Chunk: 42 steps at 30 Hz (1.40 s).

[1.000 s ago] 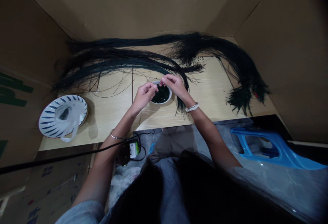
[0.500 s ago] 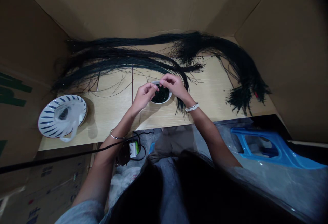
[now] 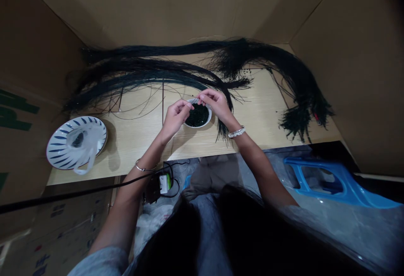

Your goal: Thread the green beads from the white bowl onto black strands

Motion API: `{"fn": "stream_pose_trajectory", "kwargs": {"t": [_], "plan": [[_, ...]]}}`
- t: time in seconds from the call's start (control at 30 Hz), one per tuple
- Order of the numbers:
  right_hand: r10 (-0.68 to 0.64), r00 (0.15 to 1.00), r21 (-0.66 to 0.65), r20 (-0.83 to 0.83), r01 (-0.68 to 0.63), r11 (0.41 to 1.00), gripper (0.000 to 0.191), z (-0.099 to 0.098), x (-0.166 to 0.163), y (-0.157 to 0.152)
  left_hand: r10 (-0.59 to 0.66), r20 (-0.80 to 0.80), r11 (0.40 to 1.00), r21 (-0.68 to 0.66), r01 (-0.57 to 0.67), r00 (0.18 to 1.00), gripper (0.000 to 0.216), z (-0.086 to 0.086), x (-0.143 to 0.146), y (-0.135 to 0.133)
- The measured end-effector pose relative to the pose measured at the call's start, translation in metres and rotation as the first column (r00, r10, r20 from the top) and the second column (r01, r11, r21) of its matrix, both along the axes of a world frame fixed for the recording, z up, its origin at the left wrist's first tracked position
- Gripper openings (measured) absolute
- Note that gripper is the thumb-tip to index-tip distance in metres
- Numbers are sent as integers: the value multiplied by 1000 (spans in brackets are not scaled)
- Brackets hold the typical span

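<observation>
Cardboard walls (image 3: 170, 6) close off the far side and both ends of the surface (image 3: 139, 141), probably to keep loose things from sliding away. With the white bowl (image 3: 203, 126) as the clock's centre, bundles of dark strands (image 3: 268, 55) sweep from ten o'clock round to three, laid lengthwise, it seems, so they tangle less. At four o'clock, below the surface, stands a blue stool (image 3: 356, 188). Toward eight, a striped plate (image 3: 59, 158) carries a clear plastic bag (image 3: 85, 149), likely to keep it apart from the strands. The left hand (image 3: 177, 118) hovers at the bowl's nine o'clock, the right hand (image 3: 217, 105) at its one. Each grip is pinched closed, thumb to forefinger; what either has hold of is too fine to tell. The bowl sits just beneath, perhaps to keep its tiny dark bits (image 3: 198, 117) within reach.
</observation>
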State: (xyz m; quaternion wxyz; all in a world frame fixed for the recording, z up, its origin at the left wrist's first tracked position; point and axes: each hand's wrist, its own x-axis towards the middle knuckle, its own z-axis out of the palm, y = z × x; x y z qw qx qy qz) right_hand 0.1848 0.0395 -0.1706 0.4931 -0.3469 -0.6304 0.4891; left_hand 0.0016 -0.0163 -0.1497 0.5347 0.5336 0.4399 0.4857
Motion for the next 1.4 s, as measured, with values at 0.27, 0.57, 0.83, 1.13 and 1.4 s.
{"fn": "stream_pose_trajectory", "kwargs": {"t": [0.27, 0.57, 0.83, 1.13, 1.4], "plan": [[-37, 998, 86, 48, 33, 996, 37, 1, 1, -4, 15, -1, 999, 33, -15, 1000, 37, -3, 0, 1], [-106, 992, 146, 74, 94, 985, 36, 6, 2, -9, 9, -1, 999, 45, -9, 1000, 39, -7, -2, 4], [-68, 994, 198, 89, 50, 979, 34, 7, 5, -9, 21, -22, 999, 50, -20, 1000, 39, -8, -2, 5], [-60, 996, 123, 64, 52, 991, 34, 7, 3, -9, 19, -18, 998, 53, -18, 1000, 36, -9, -2, 6], [49, 993, 46, 105, -54, 997, 41, 0, 0, -4, -12, -27, 997, 71, 14, 1000, 43, -7, 0, 3]]}}
